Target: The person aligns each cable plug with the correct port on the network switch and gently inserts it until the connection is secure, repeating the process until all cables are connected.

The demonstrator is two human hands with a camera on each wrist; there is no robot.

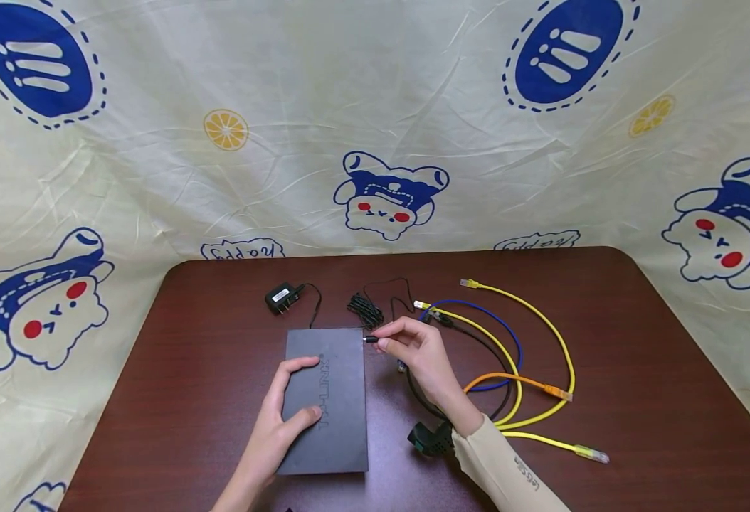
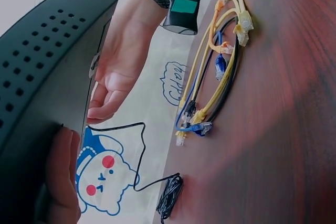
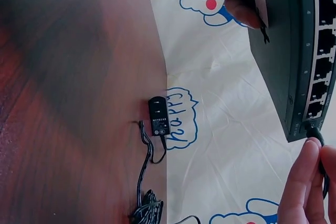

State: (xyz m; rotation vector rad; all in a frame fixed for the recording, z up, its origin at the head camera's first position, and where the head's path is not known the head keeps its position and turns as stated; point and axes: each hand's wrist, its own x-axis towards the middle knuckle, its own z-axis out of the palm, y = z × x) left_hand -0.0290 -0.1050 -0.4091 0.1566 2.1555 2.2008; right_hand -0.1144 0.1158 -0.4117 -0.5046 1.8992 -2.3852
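Note:
A dark grey TP-LINK network switch (image 1: pixel 344 427) is held up over the table, its row of ports (image 3: pixel 321 69) showing in the right wrist view. My left hand (image 1: pixel 275 419) grips it from the left, with the thumb and a finger on the top face and other fingers underneath. Between thumb and fingertips, my right hand (image 1: pixel 423 359) pinches a black power plug (image 1: pixel 371 339) at the switch's far right corner. In the right wrist view the plug's tip (image 3: pixel 313 131) meets the port side beside the last port; how deep it sits is hidden.
A black power adapter (image 1: pixel 281 299) lies behind the switch, its thin cord gathered in a coiled bundle (image 1: pixel 365 311). Yellow network cables (image 1: pixel 567 341), a blue cable (image 1: pixel 509 331), a black one and an orange one (image 1: pixel 503 375) spread to the right, partly under my right forearm.

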